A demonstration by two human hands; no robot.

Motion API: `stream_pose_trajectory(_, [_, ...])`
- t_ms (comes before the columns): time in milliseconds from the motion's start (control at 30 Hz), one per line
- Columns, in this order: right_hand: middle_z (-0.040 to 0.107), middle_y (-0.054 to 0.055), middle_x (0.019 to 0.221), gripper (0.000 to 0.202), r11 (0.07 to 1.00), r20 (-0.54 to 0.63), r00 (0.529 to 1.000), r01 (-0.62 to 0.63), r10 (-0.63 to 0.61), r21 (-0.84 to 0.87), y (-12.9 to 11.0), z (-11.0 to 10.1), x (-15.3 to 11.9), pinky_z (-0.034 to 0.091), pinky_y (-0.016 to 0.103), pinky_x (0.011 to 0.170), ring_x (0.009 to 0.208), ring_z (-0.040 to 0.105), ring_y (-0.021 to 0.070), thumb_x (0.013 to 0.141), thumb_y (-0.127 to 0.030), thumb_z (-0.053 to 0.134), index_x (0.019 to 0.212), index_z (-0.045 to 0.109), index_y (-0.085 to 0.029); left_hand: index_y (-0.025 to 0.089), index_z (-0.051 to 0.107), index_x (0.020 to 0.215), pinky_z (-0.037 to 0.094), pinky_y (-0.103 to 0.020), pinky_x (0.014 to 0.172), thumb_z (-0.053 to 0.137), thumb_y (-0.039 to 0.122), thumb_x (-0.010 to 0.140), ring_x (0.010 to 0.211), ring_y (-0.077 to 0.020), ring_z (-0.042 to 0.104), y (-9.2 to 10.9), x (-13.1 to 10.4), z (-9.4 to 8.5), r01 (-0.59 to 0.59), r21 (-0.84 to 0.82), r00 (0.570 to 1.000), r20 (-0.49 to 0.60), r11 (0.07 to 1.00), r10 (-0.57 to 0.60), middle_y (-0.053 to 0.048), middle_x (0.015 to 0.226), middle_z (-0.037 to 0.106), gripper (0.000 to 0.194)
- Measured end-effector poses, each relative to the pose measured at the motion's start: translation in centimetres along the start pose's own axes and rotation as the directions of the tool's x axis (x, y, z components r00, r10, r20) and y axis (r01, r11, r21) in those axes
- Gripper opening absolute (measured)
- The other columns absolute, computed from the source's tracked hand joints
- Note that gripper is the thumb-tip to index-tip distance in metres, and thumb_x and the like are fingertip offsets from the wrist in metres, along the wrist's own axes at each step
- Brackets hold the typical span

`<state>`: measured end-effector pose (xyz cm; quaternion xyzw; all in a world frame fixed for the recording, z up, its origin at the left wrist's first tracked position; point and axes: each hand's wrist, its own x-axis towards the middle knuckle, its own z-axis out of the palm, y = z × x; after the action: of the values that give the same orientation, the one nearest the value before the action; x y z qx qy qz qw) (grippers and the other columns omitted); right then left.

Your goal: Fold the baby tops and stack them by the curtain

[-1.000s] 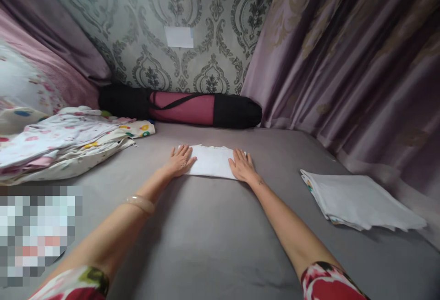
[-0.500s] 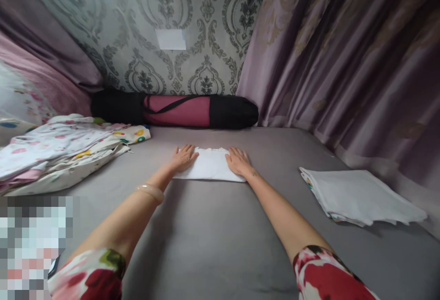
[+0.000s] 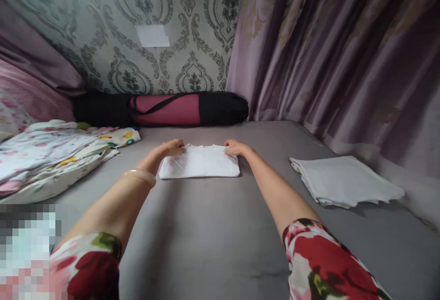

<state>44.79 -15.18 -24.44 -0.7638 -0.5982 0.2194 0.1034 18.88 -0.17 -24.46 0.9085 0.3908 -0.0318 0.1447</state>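
Note:
A folded white cloth (image 3: 201, 162), its kind unclear, lies on the grey bed sheet (image 3: 213, 236) straight ahead of me. My left hand (image 3: 174, 147) grips its far left corner, fingers curled over the edge. At the far right corner, my right hand (image 3: 234, 147) pinches the fabric between thumb and fingers. The cloth's far edge looks uneven, while its near edge is a smooth fold resting on the sheet. Some of my fingertips are hidden behind the fabric.
On the right lies a stack of folded white cloths (image 3: 343, 178). Patterned clothes (image 3: 58, 148) are heaped on the left. A black and maroon long bag (image 3: 165, 109) lies along the wall, and purple curtains (image 3: 309, 52) hang at the right.
Both hands have gone from lying flat on the white cloth to gripping its far corners. The view has shifted slightly to the right.

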Motion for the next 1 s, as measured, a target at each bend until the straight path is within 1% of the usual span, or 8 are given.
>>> stream_pose_trajectory(167, [0.073,0.004,0.103,0.028,0.973,-0.017,0.993,0.12,-0.119,0.196,0.0,-2.6,-2.5,0.049,0.022,0.075,0.091,0.066,0.0173,0.078,-0.017,0.061,0.104,0.07,-0.016,0.016,0.066,0.09,0.046,-0.026,0.068,0.054,0.041,0.069,0.08,-0.0201,0.061,0.0,-2.6,-3.3,-0.097,-0.183,0.995,-0.025,0.978,0.094,-0.004,0.084,0.068,0.035])
stream_pose_trajectory(333, [0.072,0.002,0.092,0.022,0.872,-0.209,0.942,0.325,-0.263,0.365,-0.6,-5.7,-6.4,0.048,0.023,0.074,0.086,0.064,0.0164,0.071,-0.021,0.066,0.092,0.07,-0.016,0.014,0.065,0.104,0.045,-0.026,0.071,0.052,0.047,0.075,0.084,-0.0195,0.061,1.2,-6.8,-7.4,-0.266,-0.276,0.959,-0.169,0.923,0.226,-0.006,0.094,0.069,0.045])
stream_pose_trajectory(433, [0.07,0.001,0.091,0.019,0.849,-0.323,0.887,0.428,-0.329,0.31,-0.8,-6.0,-9.0,0.047,0.025,0.075,0.086,0.062,0.0166,0.072,-0.023,0.064,0.09,0.069,-0.017,0.014,0.063,0.115,0.045,-0.027,0.072,0.049,0.044,0.081,0.084,-0.0192,0.061,2.1,-9.5,-7.7,-0.302,-0.238,0.929,-0.292,0.923,0.228,-0.007,0.099,0.069,0.048])
stream_pose_trajectory(567, [0.067,0.003,0.088,0.018,0.874,-0.383,0.832,0.472,-0.401,0.111,0.0,-3.2,-12.6,0.044,0.028,0.076,0.082,0.059,0.0164,0.073,-0.015,0.056,0.087,0.066,-0.017,0.015,0.067,0.109,0.043,-0.034,0.082,0.044,0.036,0.088,0.09,-0.0223,0.059,2.8,-13.5,-4.1,-0.335,-0.003,0.859,-0.412,0.942,0.304,-0.01,0.099,0.068,0.037])
stream_pose_trajectory(667, [0.065,0.004,0.091,0.023,0.854,-0.329,0.801,0.519,-0.501,-0.037,1.2,0.5,-15.7,0.042,0.03,0.081,0.087,0.057,0.0178,0.075,-0.008,0.051,0.09,0.065,-0.018,0.021,0.067,0.107,0.038,-0.038,0.09,0.039,0.03,0.093,0.097,-0.0226,0.057,3.1,-17.1,0.6,-0.41,0.082,0.83,-0.38,0.909,0.408,-0.009,0.102,0.068,0.032])
stream_pose_trajectory(800, [0.064,0.006,0.103,0.032,0.85,-0.231,0.818,0.496,-0.526,-0.178,2.0,4.5,-19.3,0.039,0.032,0.089,0.1,0.054,0.0203,0.078,-0.002,0.046,0.098,0.062,-0.021,0.025,0.063,0.114,0.036,-0.039,0.094,0.035,0.022,0.096,0.097,-0.0204,0.056,3.3,-21.1,5.6,-0.493,0.105,0.8,-0.335,0.864,0.497,-0.007,0.107,0.067,0.034])
stream_pose_trajectory(900, [0.063,0.007,0.105,0.032,0.839,-0.189,0.827,0.477,-0.529,-0.263,1.7,5.8,-20.7,0.038,0.033,0.088,0.101,0.053,0.0215,0.082,-0.002,0.043,0.1,0.061,-0.021,0.027,0.062,0.116,0.034,-0.04,0.097,0.035,0.018,0.094,0.097,-0.0203,0.056,3.6,-22.7,6.9,-0.508,0.117,0.796,-0.315,0.853,0.517,-0.006,0.107,0.066,0.036])
stream_pose_trajectory(1000, [0.063,0.008,0.104,0.03,0.82,-0.187,0.816,0.478,-0.547,-0.316,1.2,5.9,-21.6,0.038,0.033,0.087,0.099,0.053,0.0221,0.085,-0.004,0.043,0.1,0.061,-0.021,0.028,0.063,0.115,0.034,-0.04,0.096,0.038,0.018,0.093,0.096,-0.0208,0.056,3.8,-23.3,6.9,-0.496,0.12,0.798,-0.329,0.86,0.506,-0.006,0.106,0.066,0.035])
